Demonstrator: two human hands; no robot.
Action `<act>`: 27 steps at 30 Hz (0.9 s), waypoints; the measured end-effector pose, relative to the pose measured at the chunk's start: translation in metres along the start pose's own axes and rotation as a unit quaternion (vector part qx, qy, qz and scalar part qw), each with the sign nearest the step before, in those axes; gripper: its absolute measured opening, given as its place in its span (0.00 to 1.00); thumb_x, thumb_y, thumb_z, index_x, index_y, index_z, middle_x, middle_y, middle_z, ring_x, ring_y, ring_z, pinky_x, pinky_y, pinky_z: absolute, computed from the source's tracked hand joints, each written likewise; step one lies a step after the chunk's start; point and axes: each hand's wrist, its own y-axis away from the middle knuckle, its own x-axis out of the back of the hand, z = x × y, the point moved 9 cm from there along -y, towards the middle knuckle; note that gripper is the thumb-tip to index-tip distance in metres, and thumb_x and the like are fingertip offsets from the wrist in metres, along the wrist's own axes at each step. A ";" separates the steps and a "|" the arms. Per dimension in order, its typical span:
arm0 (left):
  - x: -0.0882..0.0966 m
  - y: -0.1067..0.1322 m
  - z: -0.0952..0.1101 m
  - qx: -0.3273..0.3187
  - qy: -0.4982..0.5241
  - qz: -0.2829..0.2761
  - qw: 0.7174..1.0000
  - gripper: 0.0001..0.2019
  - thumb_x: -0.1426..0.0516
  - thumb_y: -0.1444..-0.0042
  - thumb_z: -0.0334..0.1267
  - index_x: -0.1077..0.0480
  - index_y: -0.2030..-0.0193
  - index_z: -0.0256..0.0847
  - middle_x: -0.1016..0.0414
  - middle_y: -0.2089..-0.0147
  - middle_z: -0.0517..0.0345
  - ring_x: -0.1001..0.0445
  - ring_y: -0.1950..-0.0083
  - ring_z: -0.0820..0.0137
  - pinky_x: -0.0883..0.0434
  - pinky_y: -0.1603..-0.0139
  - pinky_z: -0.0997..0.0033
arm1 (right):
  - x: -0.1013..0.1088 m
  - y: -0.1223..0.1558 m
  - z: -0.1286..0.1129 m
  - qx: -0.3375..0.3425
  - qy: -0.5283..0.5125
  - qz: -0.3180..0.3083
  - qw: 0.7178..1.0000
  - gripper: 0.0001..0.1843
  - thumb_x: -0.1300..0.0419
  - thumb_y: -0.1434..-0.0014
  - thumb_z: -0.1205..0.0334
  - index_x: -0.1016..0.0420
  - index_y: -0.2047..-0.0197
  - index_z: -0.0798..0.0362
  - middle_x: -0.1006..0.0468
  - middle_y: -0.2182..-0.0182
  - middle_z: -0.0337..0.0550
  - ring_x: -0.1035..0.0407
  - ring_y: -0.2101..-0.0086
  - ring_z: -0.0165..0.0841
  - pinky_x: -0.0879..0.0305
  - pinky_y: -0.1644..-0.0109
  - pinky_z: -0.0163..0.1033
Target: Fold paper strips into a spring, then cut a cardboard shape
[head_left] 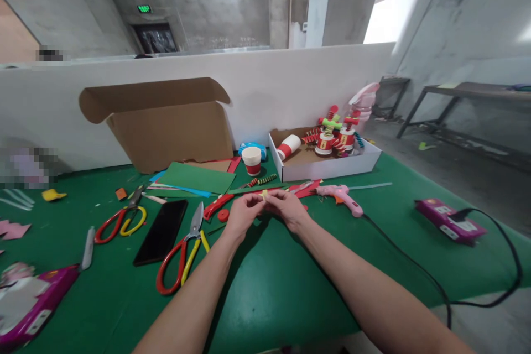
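Out over the green table, my left hand (245,213) and my right hand (287,209) meet fingertip to fingertip. Both are closed in a pinch on a small pale yellow paper piece (264,194), whose full shape the fingers hide. Just left of my left hand lie a red round disc (223,215) and a red-handled cutter (216,206). Large scissors (182,257) with one red and one yellow handle rest beside my left forearm. Beyond the fingertips are red paper strips (306,188) and a coiled paper spring (266,179).
A pink glue gun (341,194) lies right, its cable running to a purple power strip (450,220). A black phone (161,232) and smaller scissors (124,218) are left. Behind stand a paper cup (251,161), coloured sheets (199,177), a cardboard box (174,135) and a white tray (327,168) of paper-cup figures.
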 end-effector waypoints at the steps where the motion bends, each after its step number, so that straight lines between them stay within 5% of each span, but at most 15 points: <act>1: 0.001 0.000 0.000 -0.001 0.005 0.003 1.000 0.16 0.35 0.62 0.47 0.27 0.72 0.35 0.30 0.78 0.61 0.36 0.77 0.76 0.39 0.74 0.75 | 0.000 0.000 0.000 0.006 -0.001 0.000 1.000 0.19 0.25 0.70 0.55 0.24 0.76 0.56 0.23 0.76 0.37 0.29 0.73 0.27 0.29 0.58 0.37; 8: 0.005 -0.002 -0.005 0.029 0.076 0.020 0.996 0.17 0.32 0.67 0.44 0.25 0.71 0.35 0.28 0.77 0.60 0.35 0.77 0.77 0.38 0.74 0.76 | -0.007 0.002 -0.011 0.034 0.074 -0.043 0.996 0.22 0.26 0.65 0.56 0.21 0.65 0.55 0.19 0.68 0.42 0.26 0.70 0.29 0.30 0.55 0.41; 17: 0.003 -0.004 -0.018 0.061 0.151 0.015 0.987 0.21 0.29 0.72 0.43 0.22 0.69 0.34 0.24 0.73 0.55 0.32 0.75 0.76 0.35 0.71 0.73 | 0.000 -0.002 -0.013 0.050 0.100 -0.022 0.993 0.23 0.26 0.67 0.54 0.19 0.66 0.56 0.19 0.74 0.40 0.27 0.74 0.30 0.27 0.60 0.41; 23: 0.012 -0.006 -0.012 0.032 0.086 0.046 0.995 0.18 0.31 0.68 0.47 0.23 0.73 0.35 0.27 0.78 0.58 0.35 0.77 0.76 0.37 0.73 0.74 | 0.003 -0.003 -0.014 0.068 0.127 0.002 0.990 0.20 0.27 0.64 0.54 0.21 0.68 0.56 0.21 0.77 0.39 0.28 0.76 0.30 0.27 0.65 0.39; 27: 0.015 -0.004 -0.003 0.010 0.069 0.051 0.996 0.20 0.32 0.66 0.47 0.23 0.67 0.36 0.24 0.72 0.56 0.31 0.72 0.74 0.35 0.71 0.74 | 0.003 -0.001 -0.015 0.055 0.156 0.008 0.986 0.16 0.29 0.60 0.56 0.22 0.68 0.56 0.22 0.78 0.39 0.28 0.77 0.29 0.28 0.67 0.37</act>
